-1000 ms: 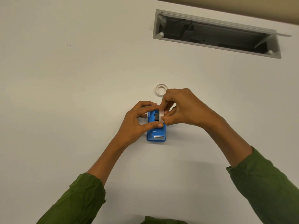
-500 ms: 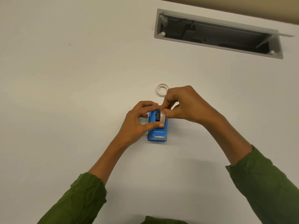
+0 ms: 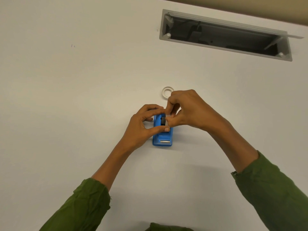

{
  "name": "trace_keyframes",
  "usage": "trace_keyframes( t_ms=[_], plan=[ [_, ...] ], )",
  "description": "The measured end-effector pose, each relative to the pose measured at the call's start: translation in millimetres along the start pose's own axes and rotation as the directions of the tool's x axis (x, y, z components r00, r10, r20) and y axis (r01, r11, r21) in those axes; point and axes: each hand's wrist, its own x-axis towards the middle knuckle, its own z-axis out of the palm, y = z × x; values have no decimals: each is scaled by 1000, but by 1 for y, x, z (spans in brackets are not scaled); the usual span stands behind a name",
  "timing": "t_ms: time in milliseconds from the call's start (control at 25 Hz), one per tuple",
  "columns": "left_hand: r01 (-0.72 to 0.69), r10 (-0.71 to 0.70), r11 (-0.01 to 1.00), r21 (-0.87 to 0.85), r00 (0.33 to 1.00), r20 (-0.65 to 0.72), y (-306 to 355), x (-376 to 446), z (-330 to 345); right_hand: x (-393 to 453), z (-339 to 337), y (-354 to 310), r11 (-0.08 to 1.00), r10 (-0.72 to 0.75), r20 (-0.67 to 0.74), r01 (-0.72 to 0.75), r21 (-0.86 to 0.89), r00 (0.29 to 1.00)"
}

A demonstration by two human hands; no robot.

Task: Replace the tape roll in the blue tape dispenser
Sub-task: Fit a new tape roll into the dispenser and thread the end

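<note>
The blue tape dispenser (image 3: 163, 137) stands on the white table, its metal cutter facing me. My left hand (image 3: 143, 125) grips its left side, thumb across the top. My right hand (image 3: 186, 110) pinches a clear tape roll (image 3: 168, 117) with a black hub, held upright over the dispenser's open well. My fingers cover most of the roll. A small white empty tape core (image 3: 167, 92) lies flat on the table just beyond my right hand.
A long grey cable hatch (image 3: 225, 35) stands open in the table at the far right, dark inside. The white table (image 3: 83, 97) stretches to the left and right of my hands. Green sleeves cover both forearms.
My right hand has shifted slightly and re-pinched the roll over the dispenser's well. The left hand and dispenser have stayed in place.
</note>
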Motion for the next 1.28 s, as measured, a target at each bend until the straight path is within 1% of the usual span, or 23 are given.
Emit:
trace_keyframes(
  t_ms=[200,400,640,720,800,920,1080,1280],
  plan=[
    [13,-13,1000,0,1000,1,-1,0,0,0,-1,2,999,5,-1,-5,45,1000],
    [14,-14,1000,3,1000,2,-2,1,1,-1,0,2,999,-6,-7,7,36,1000],
    [-5,5,1000,-12,1000,8,-2,0,0,-3,3,2,999,-42,-65,42,-4,997],
    [-8,8,1000,-12,1000,8,-2,0,-1,-6,1,2,999,-44,-39,44,5,998],
    [-22,22,1000,-7,1000,9,-2,0,-1,-7,2,-1,998,-41,15,41,-37,999],
    [-25,25,1000,-9,1000,7,-2,0,-1,-4,3,-5,995,-17,16,18,-93,1000],
    [-13,13,1000,-8,1000,3,-1,0,-1,0,1,-3,999,-8,1,8,-40,1000],
    [8,-8,1000,-19,1000,4,-1,0,0,1,2,2,999,-29,-48,28,-21,998]
  ],
)
